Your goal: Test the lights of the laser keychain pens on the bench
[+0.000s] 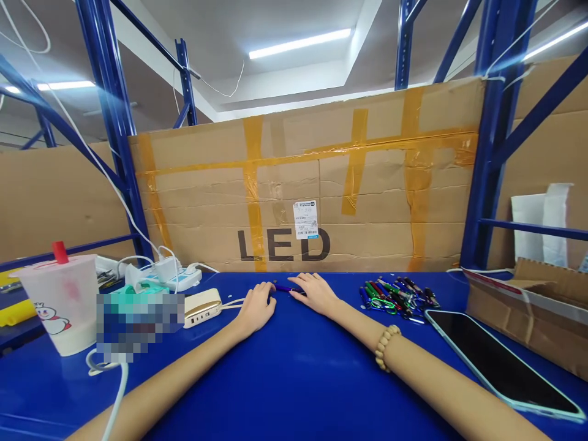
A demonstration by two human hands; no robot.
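A slim dark-blue item (285, 288), like a pen or a closed carabiner, lies on the blue tabletop between my hands. At its left end rests my left hand (257, 308), fingers bent and thumb apart from them. My right hand (318, 294) comes in from the other side with its fingers stretched out and spread. Its fingertips and thumb are around the item's right end; whether they press on it cannot be made out. Right of my hand is a pile of small colourful metal-looking pieces (397, 298), some of them green carabiners.
A phone (500, 361) and a cardboard box (528, 312) are at the right. On the left stand a drink cup (64, 306), a white power bank (202, 308) and a power strip (187, 278) with cables. A taped carton (294, 184) closes the back between blue posts.
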